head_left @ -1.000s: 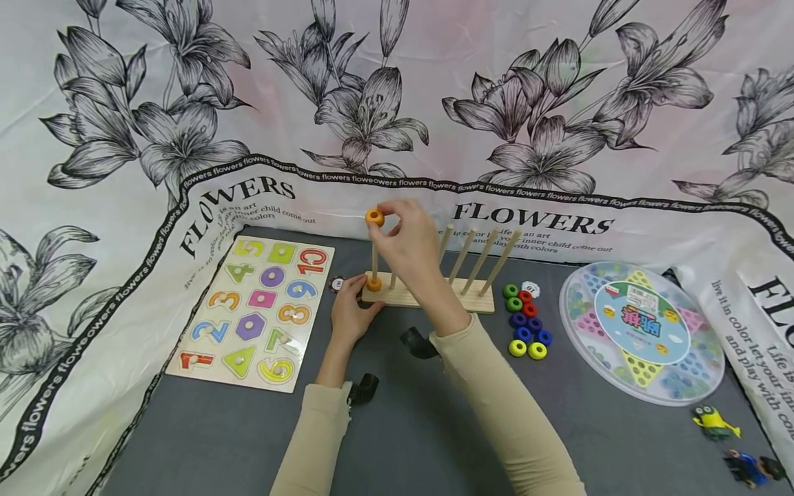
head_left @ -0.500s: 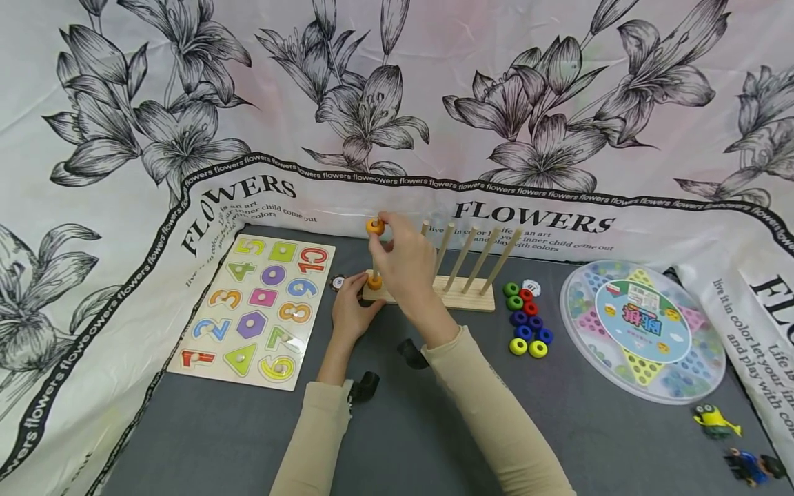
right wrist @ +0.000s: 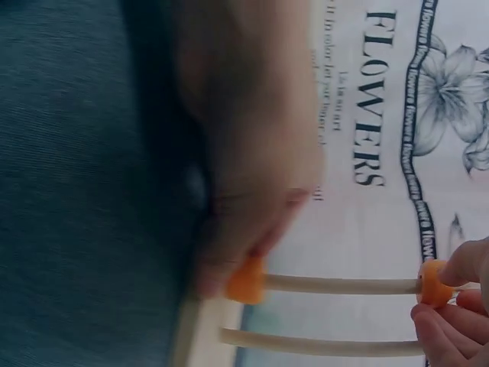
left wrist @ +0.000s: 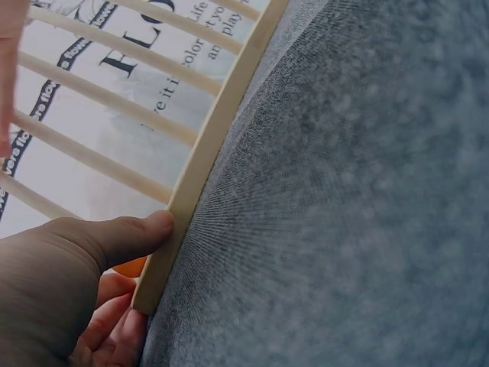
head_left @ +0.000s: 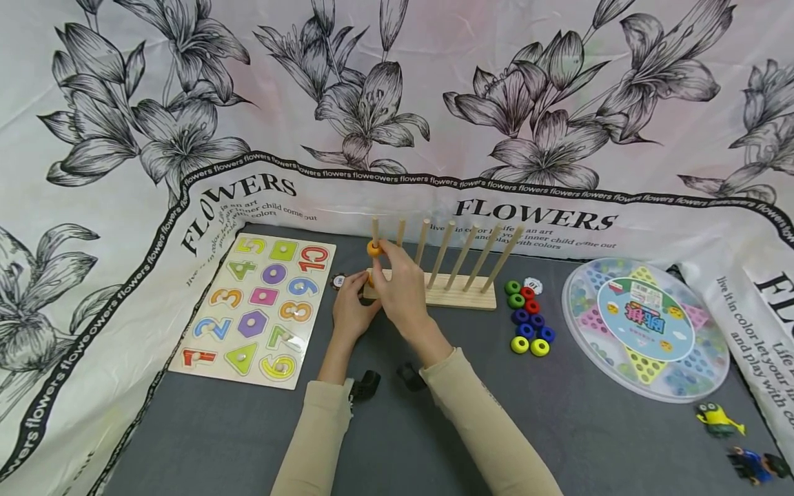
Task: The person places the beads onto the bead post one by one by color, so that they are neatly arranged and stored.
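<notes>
Seven wooden pegs (head_left: 440, 255) are rising from a wooden base (head_left: 462, 299), leaving only narrow gaps between neighbours. Their tips are standing open from above. The left hand (head_left: 352, 310) is blocking the base's left end; the right hand (head_left: 400, 286) is filling the space before the leftmost pegs, holding an orange ring (head_left: 373, 248) around the first. Loose rings (head_left: 520, 316) are obstructing the table just beyond the base's right end. Bare grey cloth (head_left: 583, 427) is offering a passage nearer the viewer, right of the right sleeve (head_left: 490, 420).
</notes>
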The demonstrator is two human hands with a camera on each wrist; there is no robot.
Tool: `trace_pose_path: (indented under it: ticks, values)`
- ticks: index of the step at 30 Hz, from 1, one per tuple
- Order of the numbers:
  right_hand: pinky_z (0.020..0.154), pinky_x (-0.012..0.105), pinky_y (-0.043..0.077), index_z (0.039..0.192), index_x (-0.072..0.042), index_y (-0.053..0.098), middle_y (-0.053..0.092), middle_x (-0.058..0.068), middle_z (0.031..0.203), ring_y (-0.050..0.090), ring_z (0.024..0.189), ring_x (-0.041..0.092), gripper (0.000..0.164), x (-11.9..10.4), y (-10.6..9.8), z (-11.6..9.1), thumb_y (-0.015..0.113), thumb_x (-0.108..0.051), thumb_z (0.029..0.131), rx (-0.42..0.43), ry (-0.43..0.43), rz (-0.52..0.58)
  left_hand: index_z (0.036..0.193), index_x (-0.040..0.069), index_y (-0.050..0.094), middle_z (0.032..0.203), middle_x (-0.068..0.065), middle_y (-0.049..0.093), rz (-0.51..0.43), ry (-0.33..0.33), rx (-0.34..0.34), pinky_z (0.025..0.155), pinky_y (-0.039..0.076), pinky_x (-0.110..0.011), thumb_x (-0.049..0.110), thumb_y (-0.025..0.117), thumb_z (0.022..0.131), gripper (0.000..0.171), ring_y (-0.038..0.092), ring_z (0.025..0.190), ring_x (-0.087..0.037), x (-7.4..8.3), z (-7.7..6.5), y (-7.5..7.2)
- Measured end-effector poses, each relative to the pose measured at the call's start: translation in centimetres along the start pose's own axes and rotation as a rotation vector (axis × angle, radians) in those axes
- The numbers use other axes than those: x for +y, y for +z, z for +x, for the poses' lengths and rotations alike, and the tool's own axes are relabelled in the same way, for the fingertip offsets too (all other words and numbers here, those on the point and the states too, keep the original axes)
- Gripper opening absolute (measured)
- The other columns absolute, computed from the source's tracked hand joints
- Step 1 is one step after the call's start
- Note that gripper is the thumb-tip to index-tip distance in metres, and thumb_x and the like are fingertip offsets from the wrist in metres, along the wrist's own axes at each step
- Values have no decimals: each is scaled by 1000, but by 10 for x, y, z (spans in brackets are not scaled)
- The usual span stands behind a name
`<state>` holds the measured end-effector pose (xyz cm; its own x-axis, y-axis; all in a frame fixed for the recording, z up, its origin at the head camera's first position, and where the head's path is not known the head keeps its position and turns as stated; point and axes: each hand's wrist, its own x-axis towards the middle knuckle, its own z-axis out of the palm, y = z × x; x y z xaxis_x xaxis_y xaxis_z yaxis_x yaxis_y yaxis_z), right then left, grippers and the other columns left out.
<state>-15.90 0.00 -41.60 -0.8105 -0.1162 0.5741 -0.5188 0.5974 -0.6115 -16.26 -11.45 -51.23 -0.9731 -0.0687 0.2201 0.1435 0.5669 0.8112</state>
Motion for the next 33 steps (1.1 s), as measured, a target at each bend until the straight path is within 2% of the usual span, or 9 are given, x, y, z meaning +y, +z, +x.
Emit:
trace_pose_path:
  ticks: [5,9,10,13,16,18,21,26,33]
  values:
    - [76,39,59,124,7,63,67,21,114,69,93,33,34,11,7,-13,66,0,92,-65,48,-2,133,-6,59,133,-18,56,15,6,12,92,54,-42,7,79,78,60,56,120,-34,0,0,1]
    - [75,40,59,122,7,64,68,23,113,69,94,34,32,19,12,-21,65,0,91,-112,73,-53,132,-5,59,133,-17,57,28,8,16,93,54,-41,6,77,78,58,56,120,-33,-2,1,3]
    - [72,40,59,121,8,65,68,23,112,69,88,34,31,21,13,-23,65,0,91,-126,80,-61,132,-5,60,133,-17,57,29,8,17,93,54,-41,5,77,78,58,56,120,-33,-2,2,3]
    - [73,40,59,118,8,66,69,23,111,70,86,33,29,26,16,-26,65,1,90,-165,83,-93,131,-5,60,133,-17,57,26,8,20,92,54,-40,3,77,78,56,57,119,-33,-3,2,4]
    - [75,42,58,118,8,66,68,22,112,69,88,33,28,28,14,-28,65,-1,91,-203,102,-85,131,-5,60,133,-17,57,19,0,17,92,54,-40,2,77,77,57,56,120,-33,-3,3,4]
    - [81,43,58,119,6,66,68,21,114,68,98,33,29,30,10,-29,64,-4,92,-216,129,-75,132,-5,60,134,-17,56,11,-12,14,93,54,-40,5,79,78,58,55,121,-33,-2,2,3]
    - [82,44,57,119,4,67,68,19,115,68,99,32,29,33,-4,-31,63,-8,93,-216,172,-40,134,-5,58,136,-17,54,-1,-32,5,94,53,-41,10,82,79,62,54,122,-33,0,2,3]
    - [78,41,60,111,3,71,71,16,107,70,92,28,22,50,-39,-42,64,-8,93,-203,217,37,136,-5,56,137,-17,52,0,-42,-1,96,52,-41,15,84,79,66,54,122,-33,1,1,3]
    - [74,41,60,103,6,72,73,17,98,71,83,29,18,90,-106,-65,69,-1,87,-106,293,33,136,-5,55,137,-18,52,-16,-35,3,96,51,-42,14,83,80,66,54,121,-34,3,-2,4]
